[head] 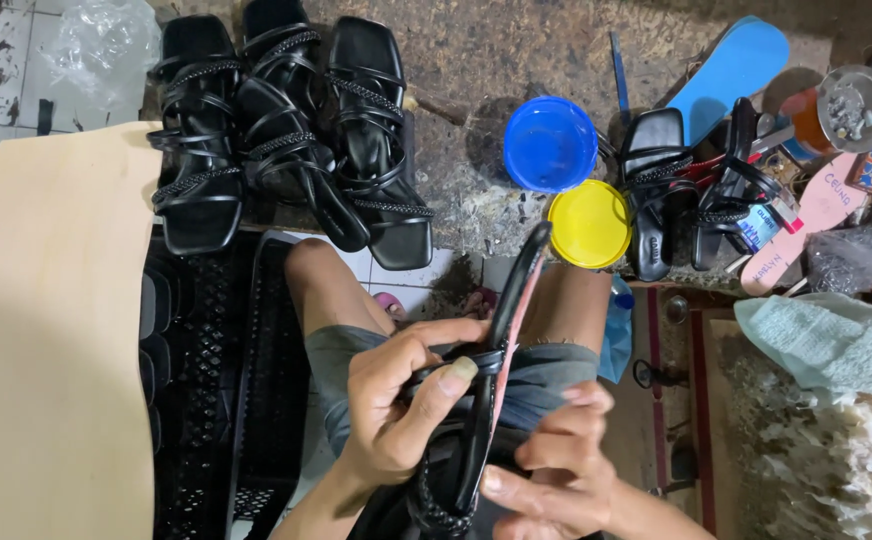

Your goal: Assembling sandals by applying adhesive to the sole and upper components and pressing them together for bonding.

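Head view, low in the middle: the left hand (396,410) and right hand (556,470) wrap their fingers around a black sandal (491,380), which looks light, with a stiff sole and bendy straps, best held by the sole edge.

A black strappy sandal (501,350) stands on edge at the bottom middle of the frame, between the left hand (396,400) and the right hand (556,470). Four black strappy sandals (286,130) lie at the upper left. A round blue plastic lid (550,143) sits above a round yellow plastic lid (589,223), upper middle. A flat tan board (46,330) lies at the left.
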